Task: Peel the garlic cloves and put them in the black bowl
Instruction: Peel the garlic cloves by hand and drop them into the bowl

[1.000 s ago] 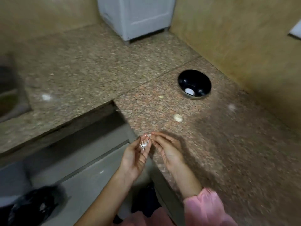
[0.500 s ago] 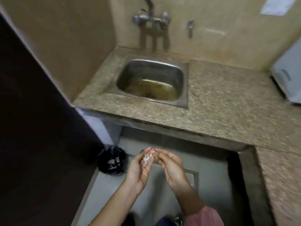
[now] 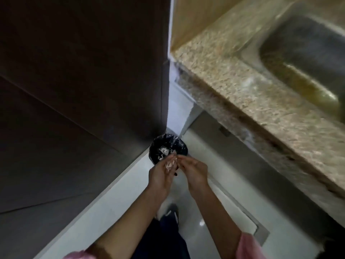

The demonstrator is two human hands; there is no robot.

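Observation:
Both my hands are held together above a small bin lined with a black bag (image 3: 168, 146) on the floor. My left hand (image 3: 161, 173) is turned palm-up with a little heap of papery garlic skins (image 3: 170, 163) lying on its fingers. The bent fingertips of my right hand (image 3: 194, 169) meet the left palm and pinch at those skins. More pale skins lie inside the bin. Neither the black bowl nor any clove is in view.
A dark wooden door or panel (image 3: 74, 90) fills the left side. The granite counter (image 3: 242, 94) with its steel sink (image 3: 306, 58) runs along the upper right. Pale floor (image 3: 115, 202) and my shoe (image 3: 170, 214) show below my arms.
The view has swung left from the counter with the black bowl, past the sink, down to the floor bin. My hands kept the skins between them and now hang over the bin.

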